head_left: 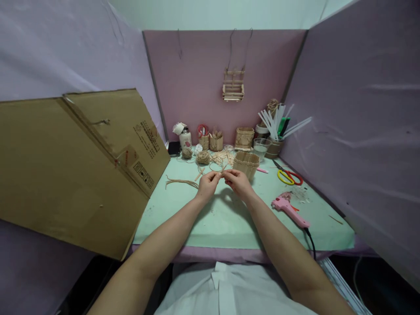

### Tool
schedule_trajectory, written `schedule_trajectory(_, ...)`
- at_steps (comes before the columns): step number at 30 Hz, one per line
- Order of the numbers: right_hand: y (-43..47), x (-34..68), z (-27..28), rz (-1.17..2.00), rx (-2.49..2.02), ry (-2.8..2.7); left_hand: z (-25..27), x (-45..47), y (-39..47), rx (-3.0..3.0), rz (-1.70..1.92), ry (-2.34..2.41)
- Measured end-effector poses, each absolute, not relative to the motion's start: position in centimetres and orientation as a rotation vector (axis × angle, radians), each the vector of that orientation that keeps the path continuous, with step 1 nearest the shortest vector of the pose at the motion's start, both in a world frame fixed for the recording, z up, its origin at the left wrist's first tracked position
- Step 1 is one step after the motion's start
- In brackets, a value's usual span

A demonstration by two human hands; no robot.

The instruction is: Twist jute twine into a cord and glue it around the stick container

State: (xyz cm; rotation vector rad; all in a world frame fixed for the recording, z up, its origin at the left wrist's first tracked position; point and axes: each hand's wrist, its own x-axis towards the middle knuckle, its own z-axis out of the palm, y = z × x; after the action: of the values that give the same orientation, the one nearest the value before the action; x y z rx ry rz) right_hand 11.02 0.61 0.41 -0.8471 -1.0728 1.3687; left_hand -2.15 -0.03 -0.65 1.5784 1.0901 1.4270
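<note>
My left hand [209, 183] and my right hand [239, 183] meet over the middle of the table, fingertips pinched close together. Between them is a small bit of tan twine [223, 168], mostly covered by the fingers. Just behind my right hand stands a small basket of wooden sticks [246, 162] with a braided rim. A bundle of cut twine strands [181, 181] lies left of my left hand. A small crossed piece of sticks [200, 173] rests beyond that hand.
Twine balls [203, 157], loose wooden sticks [226, 156] and stick holders [215, 142] line the back. On the right are scissors [288, 177], a pink glue gun [290, 210], a clear cup [261, 148] and white glue sticks [274, 120]. A cardboard sheet [82, 175] leans at left.
</note>
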Motion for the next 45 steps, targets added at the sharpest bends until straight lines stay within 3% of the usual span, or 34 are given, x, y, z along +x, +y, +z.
schedule_trajectory(9,0.7,11.0,0.9,1.441,-0.849,-0.955,-0.9,-2.4,0.3,1.681,1.458,1.093)
schedule_trajectory(31,1.4,11.3,-0.5,1.174,-0.897,-1.250,-0.7,-2.7,0.1,1.727,1.474,1.261)
schedule_trajectory(40,1.3,11.2,-0.7,1.233,-0.944,-1.222,1.2,-6.8,1.8,1.715,1.769,1.941)
schedule_trajectory(45,1.0,11.2,-0.5,1.231,-0.952,-1.205,0.7,-4.0,0.3,2.000,1.388,1.296)
